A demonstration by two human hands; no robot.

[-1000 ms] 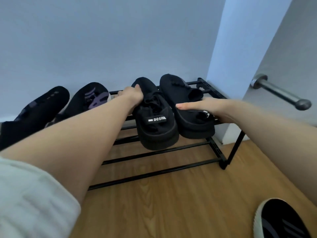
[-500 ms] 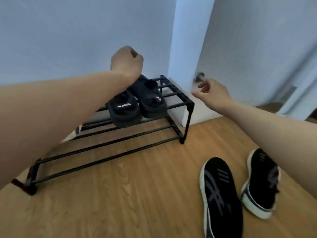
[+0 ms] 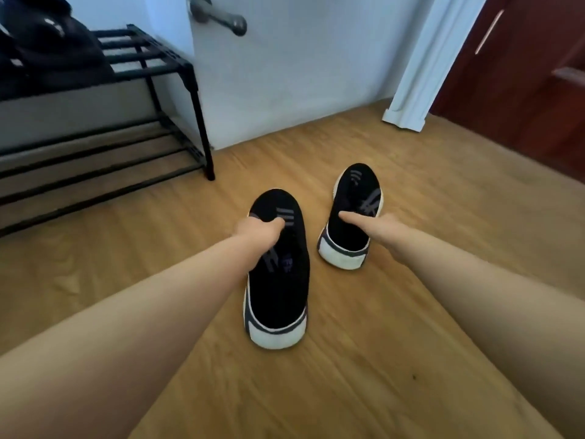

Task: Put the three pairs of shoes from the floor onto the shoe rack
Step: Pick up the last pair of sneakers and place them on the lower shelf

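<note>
Two black sneakers with white soles lie on the wooden floor, toes pointing away from me. My left hand [image 3: 261, 230] is curled on the upper of the left sneaker [image 3: 278, 293], which rests on the floor. My right hand [image 3: 372, 225] stretches its fingers into the opening of the right sneaker [image 3: 356, 198], touching it. The black metal shoe rack [image 3: 198, 122] stands at the upper left against the wall. Black sandals [image 3: 47, 49] sit on its top shelf, partly cut off by the frame edge.
A white door with a metal lever handle [image 3: 218, 17] is right of the rack. A white door frame [image 3: 411, 74] and a dark red door [image 3: 522, 74] are at the upper right. The rack's lower bars [image 3: 95, 166] hold nothing.
Both hands have left the sandals on the rack and come down to the two sneakers on the floor. My view has swung right and down.
</note>
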